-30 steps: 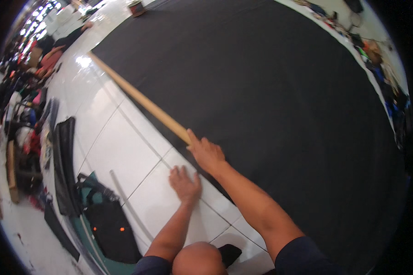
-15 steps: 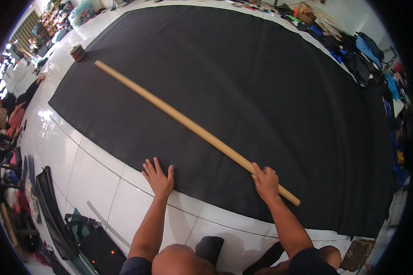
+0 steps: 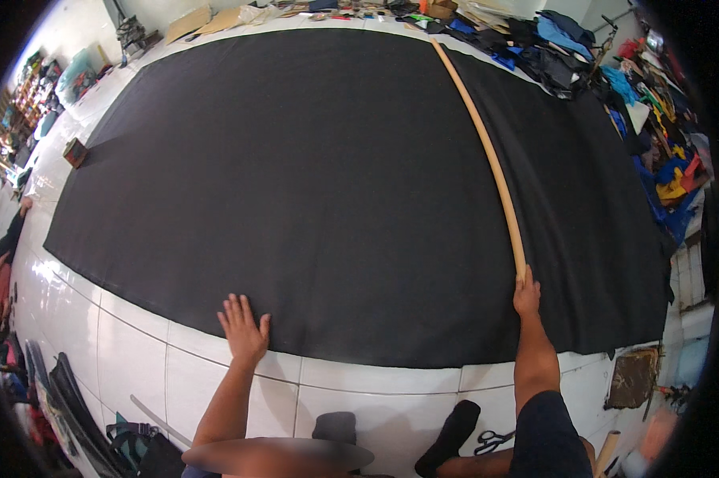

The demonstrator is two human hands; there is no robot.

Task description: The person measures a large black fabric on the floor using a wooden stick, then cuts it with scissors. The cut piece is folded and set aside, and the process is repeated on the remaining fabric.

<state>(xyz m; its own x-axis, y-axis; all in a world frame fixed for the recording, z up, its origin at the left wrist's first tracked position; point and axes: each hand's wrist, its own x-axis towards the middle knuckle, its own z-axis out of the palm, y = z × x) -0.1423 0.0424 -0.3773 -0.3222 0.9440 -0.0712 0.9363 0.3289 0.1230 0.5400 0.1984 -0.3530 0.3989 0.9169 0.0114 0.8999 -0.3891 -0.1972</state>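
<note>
Bright light comes from the left, glaring on the floor (image 3: pixel 132 342); the can (image 3: pixel 76 153) throws a soft shadow rightward over the dark cloth (image 3: pixel 320 191). Faint shadows dull the nearer floor. Fisheye distortion bows the pole (image 3: pixel 493 159) and blackens the corners; a rounded shape (image 3: pixel 280 456) at the lower edge is blurred.

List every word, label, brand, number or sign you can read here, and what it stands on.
There is no readable text.
Broad black fabric sheet and long, round tan pole: no lettering visible.
Small brownish blocky object and multicoloured heap at right: any print is too small or blurred to read.
</note>
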